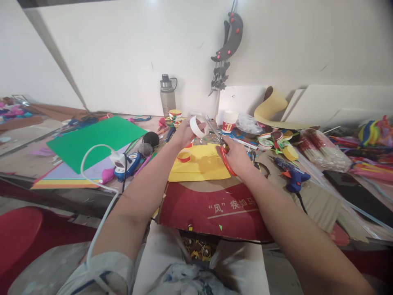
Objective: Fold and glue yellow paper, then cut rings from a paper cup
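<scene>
A white paper ring (198, 128) is held up in my left hand (183, 132), its fingers closed on the ring's left side. My right hand (236, 155) grips a pair of red-handled scissors (225, 162). The scissor blades point up and to the left, close to the ring's right side; whether they touch it I cannot tell. Below both hands lies a yellow sheet (199, 170). On its left part rests a red and white paper ring (184, 155). The yellow sheet lies on a red printed cardboard (211, 211).
A green sheet (96, 141) and a power strip (129, 164) lie to the left. Behind stand a water bottle (167, 96) and a paper cup (229, 122). At right are a blue glue gun (293, 178), a black phone (359, 192) and bagged sticks (325, 149).
</scene>
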Action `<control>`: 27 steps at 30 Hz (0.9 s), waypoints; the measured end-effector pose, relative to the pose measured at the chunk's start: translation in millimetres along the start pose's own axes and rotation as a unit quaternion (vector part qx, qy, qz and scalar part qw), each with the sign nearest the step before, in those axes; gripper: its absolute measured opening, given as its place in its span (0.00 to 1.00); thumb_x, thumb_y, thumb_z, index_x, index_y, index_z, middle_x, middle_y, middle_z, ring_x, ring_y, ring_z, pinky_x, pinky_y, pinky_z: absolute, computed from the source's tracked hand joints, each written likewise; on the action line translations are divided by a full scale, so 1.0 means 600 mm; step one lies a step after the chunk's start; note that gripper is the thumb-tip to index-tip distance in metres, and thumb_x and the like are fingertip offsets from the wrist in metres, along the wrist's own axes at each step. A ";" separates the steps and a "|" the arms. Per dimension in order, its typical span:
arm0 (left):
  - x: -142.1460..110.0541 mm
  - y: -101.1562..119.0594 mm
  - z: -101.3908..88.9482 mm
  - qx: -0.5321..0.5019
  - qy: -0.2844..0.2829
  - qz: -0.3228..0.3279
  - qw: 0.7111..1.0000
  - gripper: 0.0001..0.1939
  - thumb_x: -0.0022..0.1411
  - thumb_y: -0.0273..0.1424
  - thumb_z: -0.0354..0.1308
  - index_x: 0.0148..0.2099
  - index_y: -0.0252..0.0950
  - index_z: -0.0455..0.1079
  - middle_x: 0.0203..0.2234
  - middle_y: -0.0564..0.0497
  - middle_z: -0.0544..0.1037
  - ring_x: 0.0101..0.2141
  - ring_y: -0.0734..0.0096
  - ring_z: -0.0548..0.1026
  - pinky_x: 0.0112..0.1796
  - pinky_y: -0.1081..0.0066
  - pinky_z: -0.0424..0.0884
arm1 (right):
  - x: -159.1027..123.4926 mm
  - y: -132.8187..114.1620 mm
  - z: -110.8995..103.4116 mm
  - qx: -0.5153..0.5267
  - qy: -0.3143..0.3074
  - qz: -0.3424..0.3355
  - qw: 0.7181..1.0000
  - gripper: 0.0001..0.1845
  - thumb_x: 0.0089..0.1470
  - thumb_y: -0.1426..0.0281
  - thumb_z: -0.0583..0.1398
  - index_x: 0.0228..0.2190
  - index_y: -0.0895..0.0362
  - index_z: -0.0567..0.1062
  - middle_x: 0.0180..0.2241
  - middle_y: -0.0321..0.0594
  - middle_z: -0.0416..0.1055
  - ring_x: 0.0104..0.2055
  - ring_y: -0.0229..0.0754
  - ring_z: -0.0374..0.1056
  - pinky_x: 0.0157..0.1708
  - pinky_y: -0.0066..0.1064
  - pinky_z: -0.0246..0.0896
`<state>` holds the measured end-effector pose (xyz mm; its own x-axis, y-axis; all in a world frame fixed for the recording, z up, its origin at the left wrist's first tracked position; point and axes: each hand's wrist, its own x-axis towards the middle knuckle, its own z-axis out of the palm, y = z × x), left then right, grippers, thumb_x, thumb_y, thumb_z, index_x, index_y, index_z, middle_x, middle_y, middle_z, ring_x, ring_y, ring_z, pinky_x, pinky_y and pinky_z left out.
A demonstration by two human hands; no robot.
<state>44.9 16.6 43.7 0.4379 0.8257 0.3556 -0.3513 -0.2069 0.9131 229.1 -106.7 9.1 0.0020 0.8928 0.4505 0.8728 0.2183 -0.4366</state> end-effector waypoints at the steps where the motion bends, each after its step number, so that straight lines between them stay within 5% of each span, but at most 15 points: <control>1: -0.002 0.001 0.004 0.000 0.006 -0.003 1.000 0.29 0.43 0.42 0.85 0.25 0.36 0.66 0.20 0.57 0.71 0.21 0.79 0.69 0.22 0.75 0.64 | 0.000 0.000 0.001 -0.011 -0.001 -0.001 1.000 0.22 0.67 0.62 0.55 0.54 0.60 0.78 0.40 0.51 0.82 0.41 0.52 0.74 0.42 0.36 0.63; 17: 0.000 0.001 0.005 0.018 0.027 -0.020 0.999 0.19 0.55 0.31 0.79 0.27 0.33 0.70 0.20 0.55 0.75 0.21 0.80 0.70 0.25 0.78 0.66 | -0.002 -0.006 0.004 -0.104 -0.002 0.023 0.994 0.22 0.68 0.65 0.55 0.56 0.58 0.80 0.39 0.53 0.84 0.39 0.55 0.76 0.38 0.36 0.60; 27: 0.002 -0.004 0.001 0.030 0.020 -0.009 0.999 0.25 0.45 0.40 0.84 0.29 0.33 0.72 0.21 0.54 0.75 0.22 0.76 0.71 0.26 0.74 0.66 | -0.001 0.002 0.013 -0.071 0.022 0.020 0.997 0.20 0.66 0.65 0.55 0.52 0.58 0.80 0.35 0.52 0.82 0.36 0.55 0.75 0.36 0.38 0.59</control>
<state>46.5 17.7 41.9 0.4098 0.8495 0.3322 -0.2926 -0.2226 0.9300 226.2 -103.8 2.1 0.0567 0.8811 0.4695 0.9319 0.1220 -0.3416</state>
